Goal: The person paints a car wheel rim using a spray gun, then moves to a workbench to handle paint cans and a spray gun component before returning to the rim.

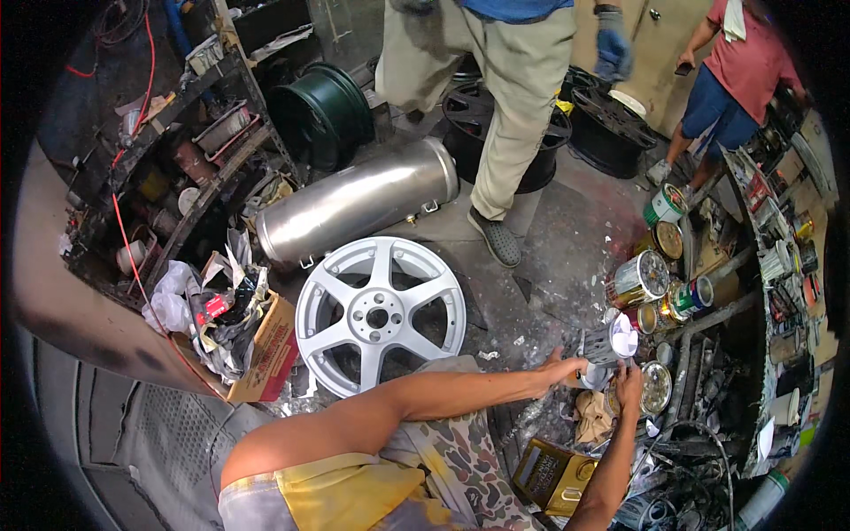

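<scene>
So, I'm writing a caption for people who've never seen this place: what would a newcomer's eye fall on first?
Probably the pale spoked wheel, facing up just left of centre. Beyond it, a shiny metal cylinder lies on its side; after that, perhaps the paint-smeared cans crowded along the right.

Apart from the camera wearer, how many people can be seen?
2: a person in beige trousers at top centre, and a person in a red shirt at top right. Others may be hidden.
</scene>
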{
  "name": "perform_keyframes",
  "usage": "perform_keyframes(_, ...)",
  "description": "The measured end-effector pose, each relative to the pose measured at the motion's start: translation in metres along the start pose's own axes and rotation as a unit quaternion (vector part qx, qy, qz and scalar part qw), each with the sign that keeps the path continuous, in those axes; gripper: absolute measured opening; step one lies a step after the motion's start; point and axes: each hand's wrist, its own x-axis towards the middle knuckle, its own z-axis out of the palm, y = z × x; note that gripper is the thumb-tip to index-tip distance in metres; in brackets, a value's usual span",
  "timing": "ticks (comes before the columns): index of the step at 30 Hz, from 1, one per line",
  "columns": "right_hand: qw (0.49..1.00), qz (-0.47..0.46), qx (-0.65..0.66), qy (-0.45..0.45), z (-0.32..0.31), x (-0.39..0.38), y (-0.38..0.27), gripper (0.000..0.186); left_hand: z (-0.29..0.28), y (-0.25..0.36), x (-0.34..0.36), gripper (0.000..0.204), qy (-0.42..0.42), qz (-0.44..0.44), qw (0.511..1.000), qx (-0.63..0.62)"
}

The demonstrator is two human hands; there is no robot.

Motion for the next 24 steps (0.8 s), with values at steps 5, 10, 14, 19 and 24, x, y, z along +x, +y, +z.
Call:
perform_keyframes(5,0.997,0.050,-0.038,-0.036,0.003,-0.009,0.057,0.042,0.010,-0.004,0.006,0.117,-0.019,-0.004,0.999,0.034)
perform_keyframes(10,0.999,0.040,-0.017,-0.028,0.001,-0.010,0.049,0.048,0.001,0.015,-0.008,0.080,-0.130,-0.010,0.990,0.049)
perform_keyframes(14,0.999,0.039,-0.001,-0.030,-0.006,0.002,-0.004,0.050,-0.004,0.031,-0.028,0.039,-0.051,0.000,0.998,-0.031)
perform_keyframes(19,0.992,0.082,0.043,-0.082,-0.008,0.005,-0.013,0.053,-0.005,0.024,-0.015,0.036,-0.035,-0.012,0.999,-0.035)
perform_keyframes(24,0.993,0.075,-0.050,-0.076,-0.015,0.002,-0.016,0.049,0.001,0.025,-0.023,0.035,-0.020,-0.011,0.999,-0.027)
